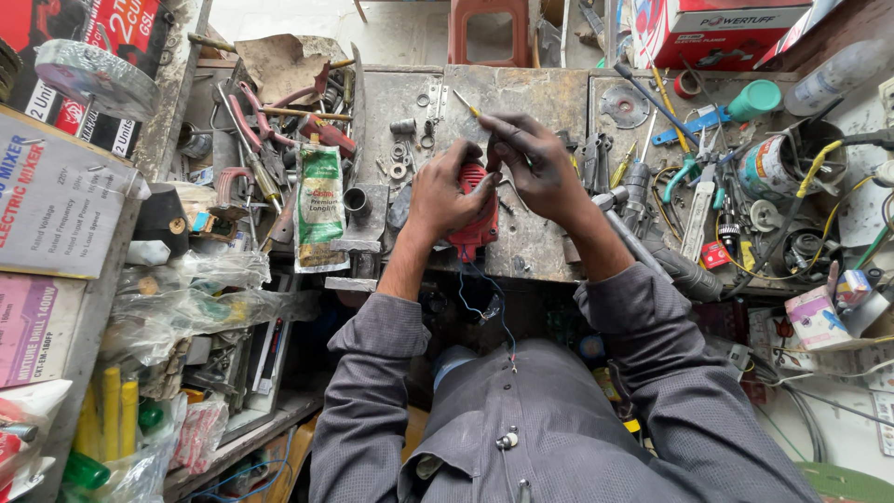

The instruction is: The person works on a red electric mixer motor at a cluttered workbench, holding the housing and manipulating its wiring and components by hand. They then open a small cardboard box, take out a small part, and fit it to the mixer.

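Note:
My left hand point(445, 194) grips a small red power-tool body point(475, 231) held over the front of a grimy metal workbench point(535, 98). Thin blue and red wires point(489, 303) hang from the tool's lower end toward my lap. My right hand point(535, 166) is closed around a slim screwdriver with a yellow handle point(466, 103), its tip hidden where it meets the top of the red tool. Both hands are dark with grease and touch each other above the tool.
Pliers and cutters point(251, 126) lie at the back left beside a green packet point(319, 200). Screwdrivers, a teal cap point(756, 98), a can and cables crowd the right. Cardboard boxes point(56, 200) stack on the left; plastic bags point(200, 303) lie below them.

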A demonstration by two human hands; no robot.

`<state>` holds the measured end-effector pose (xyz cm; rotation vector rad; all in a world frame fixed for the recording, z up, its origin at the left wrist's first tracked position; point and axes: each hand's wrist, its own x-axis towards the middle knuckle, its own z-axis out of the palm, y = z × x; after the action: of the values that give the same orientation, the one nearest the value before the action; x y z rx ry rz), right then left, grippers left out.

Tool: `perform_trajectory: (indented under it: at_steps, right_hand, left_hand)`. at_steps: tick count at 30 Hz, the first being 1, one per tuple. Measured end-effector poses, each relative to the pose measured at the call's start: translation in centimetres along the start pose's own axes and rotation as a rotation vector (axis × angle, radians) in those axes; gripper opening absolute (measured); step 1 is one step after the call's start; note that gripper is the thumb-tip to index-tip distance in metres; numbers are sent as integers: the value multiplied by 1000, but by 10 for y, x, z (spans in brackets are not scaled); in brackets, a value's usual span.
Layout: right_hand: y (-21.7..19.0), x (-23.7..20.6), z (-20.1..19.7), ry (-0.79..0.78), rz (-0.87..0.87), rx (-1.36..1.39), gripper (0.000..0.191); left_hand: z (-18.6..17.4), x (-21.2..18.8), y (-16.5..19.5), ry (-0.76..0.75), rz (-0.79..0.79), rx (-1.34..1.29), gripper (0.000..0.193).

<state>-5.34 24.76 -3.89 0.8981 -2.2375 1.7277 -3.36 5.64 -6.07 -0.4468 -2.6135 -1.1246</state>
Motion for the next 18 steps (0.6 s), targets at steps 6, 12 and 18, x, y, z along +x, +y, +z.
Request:
perform_trajectory:
  at_steps: [6,12,18]
  right_hand:
    - [2,3,1,95,-103,-137,32]
    - [4,3,-3,-25,-75,88,38]
    - [-2,8,-13,-65,-115,-49,35]
  left_hand:
    - [1,1,0,9,8,3,42]
    - [0,1,1,34,28,-25,41]
    - [0,0,3,32,3,-24,40]
